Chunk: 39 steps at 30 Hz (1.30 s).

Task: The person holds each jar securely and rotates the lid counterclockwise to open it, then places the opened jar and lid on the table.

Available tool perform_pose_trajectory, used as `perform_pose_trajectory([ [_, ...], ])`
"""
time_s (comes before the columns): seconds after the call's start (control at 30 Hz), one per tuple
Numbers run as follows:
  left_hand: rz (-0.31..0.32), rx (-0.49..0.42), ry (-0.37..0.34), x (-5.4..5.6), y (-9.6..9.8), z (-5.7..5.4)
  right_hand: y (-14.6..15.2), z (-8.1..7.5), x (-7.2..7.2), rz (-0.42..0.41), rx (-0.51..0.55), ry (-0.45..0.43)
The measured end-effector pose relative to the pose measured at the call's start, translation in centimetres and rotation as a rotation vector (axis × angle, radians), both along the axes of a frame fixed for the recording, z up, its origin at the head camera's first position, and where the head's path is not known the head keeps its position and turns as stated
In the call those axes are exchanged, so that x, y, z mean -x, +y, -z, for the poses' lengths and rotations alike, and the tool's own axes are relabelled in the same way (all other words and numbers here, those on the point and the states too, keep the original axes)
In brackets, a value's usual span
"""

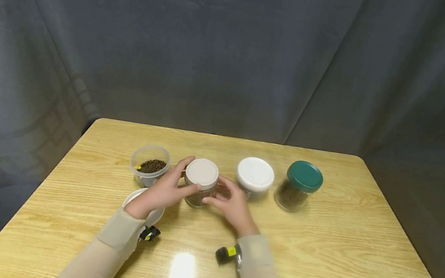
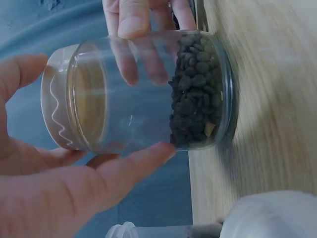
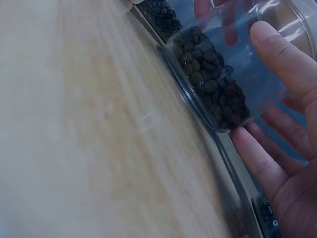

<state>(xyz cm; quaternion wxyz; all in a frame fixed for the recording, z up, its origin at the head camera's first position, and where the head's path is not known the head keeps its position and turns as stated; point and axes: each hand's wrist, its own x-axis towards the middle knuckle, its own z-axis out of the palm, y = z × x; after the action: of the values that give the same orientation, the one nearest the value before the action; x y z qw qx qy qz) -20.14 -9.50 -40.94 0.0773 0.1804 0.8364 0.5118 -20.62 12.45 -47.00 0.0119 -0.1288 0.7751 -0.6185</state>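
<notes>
Between both hands is a clear jar (image 2: 141, 114) with a beige lid (image 1: 202, 172) and dark brown pellets (image 2: 195, 91) in its bottom. My left hand (image 1: 166, 190) holds it from the left, its thumb in front by the lid. From the right, my right hand (image 1: 235, 207) holds the jar's clear side, thumb in front and fingers behind. The jar is roughly upright; whether its base touches the table cannot be told. Left of it, an open clear tub (image 1: 148, 181) contains similar pellets. A round pale lid (image 1: 155, 217) is partly hidden under my left wrist.
A jar with a white lid (image 1: 255, 174) stands just right of my right hand. Farther right is a jar with a green lid (image 1: 305, 176), partly filled with brown pellets. All this is on a wooden table (image 1: 360, 253), with a dark grey curtain (image 1: 199, 60) behind it.
</notes>
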Motion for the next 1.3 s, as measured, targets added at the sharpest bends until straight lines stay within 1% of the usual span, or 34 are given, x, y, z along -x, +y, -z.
perform_pose_trajectory([
  [0.13, 0.000, -0.008, -0.005, -0.01, -0.19, -0.08, 0.02, 0.00, 0.03, 0.006, -0.004, -0.003],
  [0.33, -0.004, -0.071, -0.022, -0.07, -0.16, -0.10, 0.05, 0.02, 0.07, 0.005, -0.006, -0.001],
  [0.5, -0.011, -0.101, -0.006, -0.13, -0.04, -0.06, 0.04, 0.07, 0.12, 0.011, -0.004, 0.000],
  [0.63, -0.037, -0.115, 0.041, -0.19, 0.23, 0.23, -0.04, 0.06, -0.03, 0.013, 0.011, 0.000],
  [0.73, -0.066, -0.108, 0.067, -0.24, 0.51, 0.40, -0.05, 0.09, -0.08, 0.013, 0.011, -0.001],
  [0.87, -0.080, -0.080, 0.042, -0.15, 0.57, 0.39, 0.04, 0.12, 0.02, 0.012, 0.004, 0.000],
  [1.07, -0.034, -0.034, 0.026, 0.16, 0.13, 0.23, 0.14, 0.09, 0.10, 0.014, -0.002, 0.012],
  [1.13, -0.018, -0.043, 0.017, 0.15, -0.09, 0.26, 0.13, 0.08, 0.09, 0.017, -0.003, 0.010],
  [1.3, -0.002, -0.098, 0.004, 0.06, -0.30, 0.31, 0.09, 0.09, 0.05, 0.016, 0.002, -0.002],
])
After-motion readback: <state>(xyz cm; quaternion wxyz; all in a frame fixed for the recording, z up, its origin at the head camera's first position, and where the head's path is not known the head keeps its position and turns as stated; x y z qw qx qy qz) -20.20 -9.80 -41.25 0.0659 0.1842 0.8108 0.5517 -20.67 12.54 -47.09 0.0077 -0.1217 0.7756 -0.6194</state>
